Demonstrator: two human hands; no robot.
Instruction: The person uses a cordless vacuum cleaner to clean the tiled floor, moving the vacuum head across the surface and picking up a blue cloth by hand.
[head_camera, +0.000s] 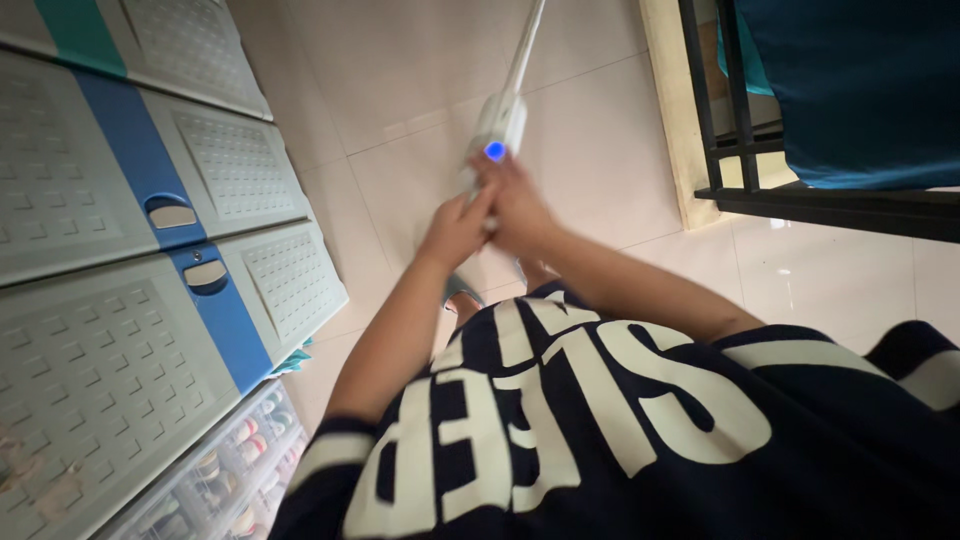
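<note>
Left hand (452, 228) and right hand (515, 205) clamped together on white stick vacuum handle (497, 128), blue light lit, above tiled floor (400, 80). Looks light, rigid; smooth plastic, grip at handle.

The cordless stick cleaner (503, 118) is white and slender, with a thicker handle section that carries a small round button glowing blue on its upper face. From that handle a thin pale pole runs up and away over the tiled floor (420, 70), leaning slightly to the right and leaving the picture at the top edge. Its lower handle end is hidden inside the two hands clasped around it, so its head cannot be seen.
</note>
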